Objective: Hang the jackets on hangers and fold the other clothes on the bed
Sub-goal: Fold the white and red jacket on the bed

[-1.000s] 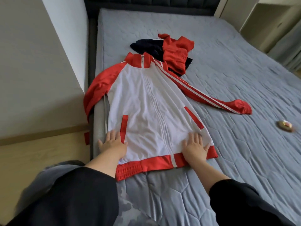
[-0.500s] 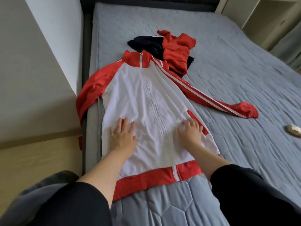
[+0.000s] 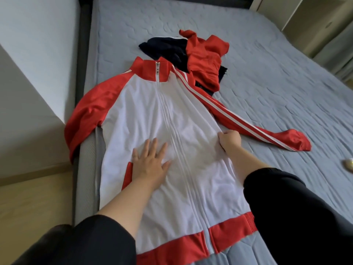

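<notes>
A white track jacket with red sleeves, collar and hem lies face up and zipped along the left side of the bed. Its left sleeve hangs over the bed's edge; its striped right sleeve stretches out to the right. My left hand presses flat on the jacket's front, fingers spread, just left of the zip. My right hand is curled at the jacket's right side seam and pinches the white fabric there. Beyond the collar a red garment lies crumpled on top of a dark navy one.
A small round pale object sits on the bed at the far right. A white wall and wooden floor border the bed on the left. Cream furniture stands at the upper right. The grey quilted cover stretches to the right.
Both hands slid up the jacket from its hem to mid-chest. My right hand moved to the right side seam and curled onto the fabric. The view moved closer.
</notes>
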Available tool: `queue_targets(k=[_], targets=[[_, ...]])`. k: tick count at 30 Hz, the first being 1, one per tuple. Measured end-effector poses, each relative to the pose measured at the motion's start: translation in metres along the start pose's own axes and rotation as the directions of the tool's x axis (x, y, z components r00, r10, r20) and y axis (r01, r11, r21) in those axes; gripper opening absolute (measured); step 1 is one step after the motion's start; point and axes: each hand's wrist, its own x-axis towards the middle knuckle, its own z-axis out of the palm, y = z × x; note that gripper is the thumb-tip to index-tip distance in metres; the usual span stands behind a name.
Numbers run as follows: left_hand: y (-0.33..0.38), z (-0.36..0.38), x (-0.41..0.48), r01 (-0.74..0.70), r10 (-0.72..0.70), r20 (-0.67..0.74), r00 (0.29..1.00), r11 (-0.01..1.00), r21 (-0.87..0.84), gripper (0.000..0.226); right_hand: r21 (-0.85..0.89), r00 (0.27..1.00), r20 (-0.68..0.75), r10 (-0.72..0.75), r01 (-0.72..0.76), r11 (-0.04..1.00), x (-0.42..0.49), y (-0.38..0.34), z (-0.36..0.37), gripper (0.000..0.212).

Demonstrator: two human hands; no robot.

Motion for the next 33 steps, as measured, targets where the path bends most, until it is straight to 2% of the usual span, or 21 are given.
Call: queue_targets(k=[3, 5, 7, 8, 9, 10, 11, 12, 13, 14, 15, 17, 18, 20, 22, 23, 25, 26, 27, 29, 33], targets=[[-0.012, 0.014, -0.002, -0.015, 0.014, -0.037, 0.999, 0.999, -0.031, 0.064, 0.155, 0.989, -0.013, 0.150, -0.146, 0.977, 0.010, -0.002, -0.012, 0.010], [-0.014, 0.019, -0.002, -0.030, 0.027, -0.079, 0.997, 0.998, -0.047, 0.077, 0.263, 0.963, -0.012, 0.270, -0.258, 0.930, 0.010, 0.000, -0.016, 0.015], [-0.014, 0.021, 0.000, -0.042, 0.034, -0.113, 0.993, 0.997, -0.062, 0.081, 0.290, 0.957, -0.059, 0.285, -0.257, 0.922, 0.009, 0.001, -0.009, 0.022], [-0.015, 0.022, 0.001, -0.045, 0.036, -0.123, 0.992, 0.997, -0.067, 0.081, 0.226, 0.963, -0.098, 0.250, -0.224, 0.948, 0.006, -0.002, -0.003, 0.025], [-0.017, 0.020, 0.000, -0.050, 0.042, -0.123, 0.991, 0.997, -0.066, 0.081, 0.095, 0.971, -0.174, 0.165, -0.150, 0.984, 0.001, -0.006, 0.004, 0.031], [-0.017, 0.018, 0.000, -0.060, 0.053, -0.112, 0.992, 0.996, -0.062, 0.082, -0.063, 0.973, -0.231, 0.008, -0.023, 0.998, -0.005, -0.010, 0.009, 0.036], [-0.018, 0.017, -0.001, -0.070, 0.065, -0.096, 0.993, 0.996, -0.050, 0.083, -0.230, 0.950, -0.218, -0.222, 0.171, 0.958, -0.010, -0.011, 0.014, 0.042], [-0.019, 0.014, -0.002, -0.081, 0.077, -0.096, 0.992, 0.996, -0.035, 0.083, -0.397, 0.887, -0.101, -0.451, 0.380, 0.835, -0.014, -0.008, 0.018, 0.048], [-0.021, 0.011, -0.003, -0.086, 0.084, -0.112, 0.990, 0.996, -0.014, 0.081, -0.522, 0.815, 0.077, -0.574, 0.524, 0.673, -0.018, -0.002, 0.021, 0.053], [-0.023, 0.006, -0.004, -0.069, 0.069, -0.146, 0.987, 0.998, 0.007, 0.076, -0.587, 0.782, 0.231, -0.579, 0.587, 0.558, -0.018, 0.006, 0.025, 0.055], [-0.029, 0.001, -0.004, -0.020, 0.023, -0.161, 0.987, 1.000, 0.017, 0.069, -0.638, 0.823, 0.302, -0.482, 0.550, 0.539, -0.018, 0.014, 0.028, 0.056], [-0.048, -0.006, -0.005, 0.137, -0.134, -0.128, 0.983, 0.991, 0.012, 0.061, -0.697, 0.933, 0.251, -0.260, 0.360, 0.620, -0.020, 0.017, 0.031, 0.058], [-0.060, -0.008, -0.007, 0.215, -0.214, -0.111, 0.971, 0.977, -0.005, 0.062, -0.699, 0.959, 0.210, -0.190, 0.283, 0.656, -0.024, 0.011, 0.034, 0.058], [-0.081, -0.013, -0.012, 0.305, -0.311, -0.104, 0.944, 0.949, -0.077, 0.063, -0.682, 0.965, 0.186, -0.186, 0.263, 0.682, -0.041, -0.013, 0.046, 0.058], [-0.092, -0.017, -0.014, 0.319, -0.353, -0.125, 0.927, 0.920, -0.228, 0.061, -0.626, 0.916, 0.227, -0.331, 0.398, 0.671, -0.067, -0.039, 0.065, 0.059], [-0.094, -0.019, -0.013, 0.306, -0.377, -0.172, 0.910, 0.892, -0.333, 0.058, -0.583, 0.867, 0.272, -0.418, 0.494, 0.645, -0.083, -0.051, 0.077, 0.059], [-0.096, -0.035, -0.007, 0.294, -0.501, -0.273, 0.821, 0.782, -0.550, 0.044, -0.475, 0.770, 0.375, -0.516, 0.638, 0.607, -0.115, -0.071, 0.103, 0.060], [-0.098, -0.045, -0.004, 0.308, -0.565, -0.264, 0.782, 0.718, -0.625, 0.036, -0.417, 0.742, 0.427, -0.517, 0.669, 0.615, -0.129, -0.078, 0.117, 0.060], [-0.103, -0.054, -0.002, 0.320, -0.598, -0.230, 0.768, 0.669, -0.671, 0.033, -0.367, 0.729, 0.475, -0.493, 0.673, 0.643, -0.140, -0.084, 0.130, 0.061], [-0.115, -0.060, 0.003, 0.375, -0.604, -0.108, 0.789, 0.615, -0.694, 0.027, -0.313, 0.737, 0.537, -0.411, 0.626, 0.715, -0.151, -0.087, 0.149, 0.062], [-0.124, -0.057, 0.003, 0.464, -0.521, 0.128, 0.844, 0.588, -0.663, 0.024, -0.320, 0.746, 0.563, -0.356, 0.594, 0.738, -0.151, -0.078, 0.159, 0.066]])
